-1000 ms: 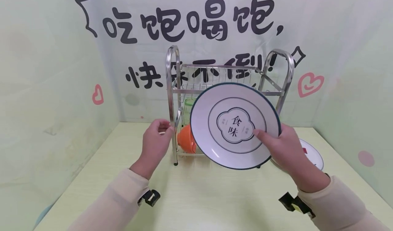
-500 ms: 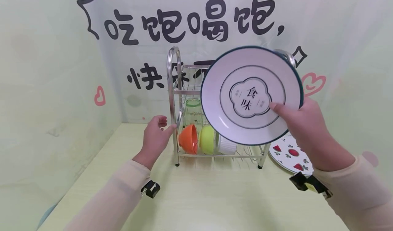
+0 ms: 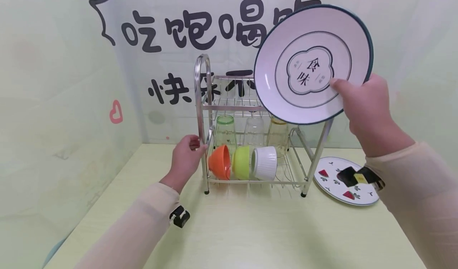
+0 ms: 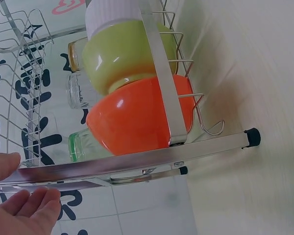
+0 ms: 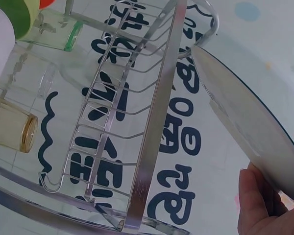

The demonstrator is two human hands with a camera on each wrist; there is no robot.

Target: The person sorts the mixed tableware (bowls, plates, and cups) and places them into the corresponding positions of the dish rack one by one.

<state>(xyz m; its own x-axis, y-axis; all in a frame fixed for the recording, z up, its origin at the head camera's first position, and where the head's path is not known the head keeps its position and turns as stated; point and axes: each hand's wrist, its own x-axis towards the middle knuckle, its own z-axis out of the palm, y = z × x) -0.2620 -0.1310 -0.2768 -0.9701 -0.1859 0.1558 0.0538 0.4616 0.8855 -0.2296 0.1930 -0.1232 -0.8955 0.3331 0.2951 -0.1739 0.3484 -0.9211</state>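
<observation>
My right hand (image 3: 372, 110) grips a large white plate (image 3: 315, 98) with a dark rim and Chinese characters at its centre. Thumb on its face, the plate is tilted, raised in front of the right side of a two-tier metal dish rack (image 3: 232, 107). The right wrist view shows the plate (image 5: 250, 117) edge-on, apart from the rack's upper tier. My left hand (image 3: 184, 157) is at the rack's left post, thumb on one side and loosely curled fingers on the other; in the left wrist view the post (image 4: 98, 166) passes between thumb and fingers.
On the lower tier sit an orange bowl (image 3: 219, 163), a lime-green bowl (image 3: 241, 163) and a white ribbed bowl (image 3: 265, 163). Behind them stand glasses, including a green-rimmed glass (image 3: 225, 132). A fruit-patterned plate (image 3: 334, 185) lies on the table (image 3: 243, 229) at right.
The right hand has lifted the plate up and to the right, uncovering the bowls and glasses on the lower tier. My left hand has stayed by the rack's left post.
</observation>
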